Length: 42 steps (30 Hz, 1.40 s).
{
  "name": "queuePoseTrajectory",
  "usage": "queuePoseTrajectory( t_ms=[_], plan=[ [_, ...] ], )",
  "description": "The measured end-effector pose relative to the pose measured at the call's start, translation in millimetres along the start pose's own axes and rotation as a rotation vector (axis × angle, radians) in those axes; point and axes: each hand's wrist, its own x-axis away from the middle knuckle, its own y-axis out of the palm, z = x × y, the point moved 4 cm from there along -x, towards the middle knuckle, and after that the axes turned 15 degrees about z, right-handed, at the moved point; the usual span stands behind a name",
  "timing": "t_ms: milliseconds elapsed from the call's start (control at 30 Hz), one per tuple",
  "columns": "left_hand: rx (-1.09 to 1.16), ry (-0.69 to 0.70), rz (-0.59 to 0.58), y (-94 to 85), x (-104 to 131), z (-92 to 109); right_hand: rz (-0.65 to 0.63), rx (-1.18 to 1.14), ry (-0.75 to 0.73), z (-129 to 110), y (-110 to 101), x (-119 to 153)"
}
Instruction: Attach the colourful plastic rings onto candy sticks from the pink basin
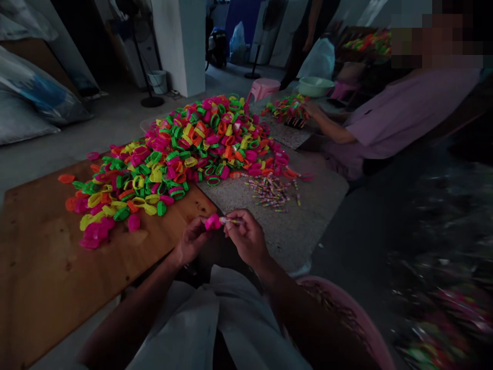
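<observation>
My left hand (192,240) pinches a pink plastic piece (213,222) over the near edge of the tables. Beside it, my right hand (247,237) is closed on a thin patterned stick (233,221), whose left end meets the pink piece. Beyond my hands lies a big heap of pink, green, yellow and orange plastic rings (192,144). A small pile of similar patterned sticks (269,191) rests on the speckled tabletop (304,226), just past my right hand.
The wooden board (46,257) spans the left. A pink basin (358,303) of sticks stands low at right. Across the table, a person in a pink shirt (412,110) handles colourful pieces (287,108). Transparent bags of pieces (442,318) fill the lower right.
</observation>
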Motion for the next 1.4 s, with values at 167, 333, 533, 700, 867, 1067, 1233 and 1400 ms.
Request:
queuePoseTrajectory(
  t_ms=[167, 333, 533, 700, 867, 1067, 1233, 1400],
  plan=[
    [-0.057, 0.099, -0.057, 3.3, 7, 9, -0.103, 0.007, 0.047, 2, 8, 14],
    [-0.331, 0.438, 0.019, 0.2, 8, 27, -0.125, -0.033, 0.069, 0, 6, 14],
    [-0.600, 0.640, -0.087, -3.8, 16, 33, -0.155, -0.010, 0.047, -9, 6, 9],
    [-0.729, 0.643, -0.090, -8.7, 18, 31, -0.202, 0.041, 0.074, -5, 10, 10],
    [-0.693, 0.667, -0.123, -8.6, 18, 37, -0.215, 0.036, 0.092, -3, 10, 8],
    [-0.755, 0.656, -0.182, -7.3, 15, 44, -0.230, 0.203, -0.051, -6, 4, 8],
    [-0.932, 0.610, -0.237, -8.2, 17, 47, -0.253, 0.413, -0.420, -16, 3, 11],
    [-1.020, 0.569, -0.247, -7.9, 16, 47, -0.332, 0.491, -0.483, -14, 2, 14]
  ],
)
